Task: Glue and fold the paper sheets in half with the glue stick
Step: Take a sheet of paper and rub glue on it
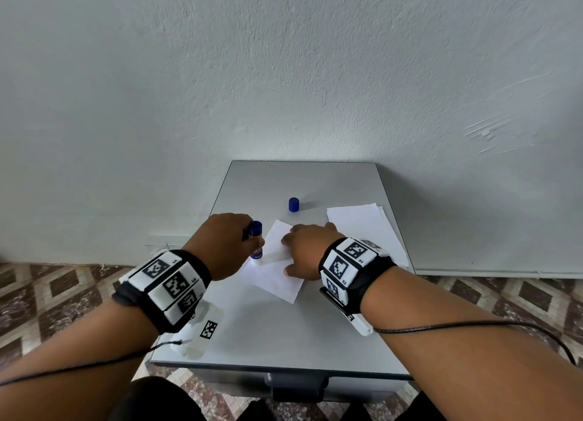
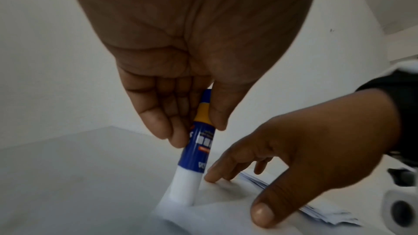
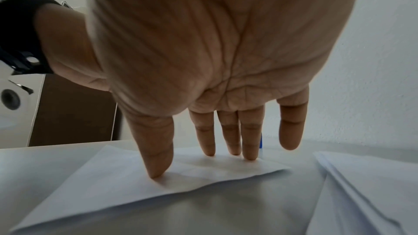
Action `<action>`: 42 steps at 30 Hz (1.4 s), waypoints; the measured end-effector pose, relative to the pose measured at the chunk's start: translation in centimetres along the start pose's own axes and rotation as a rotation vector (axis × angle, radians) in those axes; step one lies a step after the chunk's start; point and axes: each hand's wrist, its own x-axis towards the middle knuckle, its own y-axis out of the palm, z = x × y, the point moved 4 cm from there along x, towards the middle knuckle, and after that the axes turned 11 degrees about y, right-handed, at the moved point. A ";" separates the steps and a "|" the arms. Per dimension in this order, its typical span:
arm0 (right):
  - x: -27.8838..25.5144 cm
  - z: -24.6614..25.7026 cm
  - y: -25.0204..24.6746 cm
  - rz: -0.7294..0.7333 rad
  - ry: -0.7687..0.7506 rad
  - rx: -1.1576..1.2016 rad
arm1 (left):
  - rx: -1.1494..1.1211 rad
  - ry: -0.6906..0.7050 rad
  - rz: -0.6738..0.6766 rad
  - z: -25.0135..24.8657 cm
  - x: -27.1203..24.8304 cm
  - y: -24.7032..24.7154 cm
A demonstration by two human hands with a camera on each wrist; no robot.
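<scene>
A white paper sheet [image 1: 277, 263] lies on the grey table [image 1: 299, 335], also seen as a flat sheet [image 3: 126, 190] in the right wrist view. My left hand [image 1: 227, 247] grips a blue glue stick [image 1: 256, 240] upright, its white end [image 2: 181, 190] pressed on the sheet's left edge. The fingers and thumb of that left hand [image 2: 181, 106] curl round the blue barrel [image 2: 199, 142]. My right hand [image 1: 304, 250] lies flat on the sheet, straight fingers [image 3: 205, 137] and thumb pressing the paper down; it shows as a spread hand [image 2: 305, 158] in the left wrist view.
The glue stick's blue cap [image 1: 293, 204] stands upright behind the sheet. A stack of white sheets [image 1: 366, 228] lies at the table's right side, close to the right wrist. A small tag marker [image 1: 208, 329] sits near the front left corner. A wall rises behind the table.
</scene>
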 end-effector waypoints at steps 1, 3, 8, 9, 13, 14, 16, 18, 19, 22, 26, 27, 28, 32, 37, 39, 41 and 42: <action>0.0 0.0 0.0 -0.001 0.002 0.004 | 0.009 0.000 0.009 0.1 -0.5 -0.1; -0.1 0.0 0.1 -0.005 0.003 0.013 | 0.014 -0.009 0.023 0.2 -1.4 -0.3; -0.3 0.0 0.2 0.004 0.020 -0.002 | 0.002 -0.029 0.066 0.9 -2.0 -1.4; -0.4 0.0 0.2 0.000 0.027 -0.007 | -0.016 -0.036 0.053 1.2 -1.8 -2.0; -1.2 0.1 0.2 -0.049 0.064 -0.036 | -0.115 -0.070 -0.090 2.1 -0.9 -4.7; -1.3 0.2 0.3 -0.064 0.087 -0.057 | -0.144 -0.082 -0.127 2.3 -0.7 -5.0; -1.6 0.2 0.4 -0.103 0.146 -0.112 | -0.196 -0.101 -0.175 2.5 -0.3 -5.1; -2.0 0.3 0.3 -0.156 0.172 -0.129 | -0.226 -0.108 -0.193 2.5 0.0 -4.8; -2.1 0.5 0.2 -0.196 0.143 -0.109 | -0.237 -0.108 -0.198 2.5 0.1 -4.5; -1.9 1.2 0.0 -0.225 -0.094 -0.060 | -0.246 -0.099 -0.205 2.1 0.4 -3.6; -1.3 0.9 0.4 -0.079 -0.110 -0.169 | -0.225 -0.102 -0.174 1.8 0.9 -2.2; -1.2 1.0 0.4 -0.102 -0.103 -0.188 | -0.212 -0.100 -0.165 1.8 1.0 -1.9; -1.3 1.0 0.3 -0.125 -0.093 -0.196 | -0.198 -0.099 -0.158 1.8 1.2 -1.7; -1.4 1.4 0.2 -0.176 -0.017 -0.196 | -0.168 -0.104 -0.166 1.9 1.7 -1.1; -1.6 2.0 0.3 -0.279 0.016 -0.073 | -0.145 -0.127 -0.200 2.1 2.2 -0.8; -1.4 2.3 0.4 -0.288 -0.066 -0.028 | -0.145 -0.126 -0.214 2.1 2.4 -0.7; -0.9 2.3 0.5 -0.225 -0.094 -0.020 | -0.143 -0.118 -0.226 1.8 2.7 -0.6; -0.7 2.2 0.6 -0.187 -0.088 -0.019 | -0.139 -0.109 -0.227 1.5 2.9 -0.5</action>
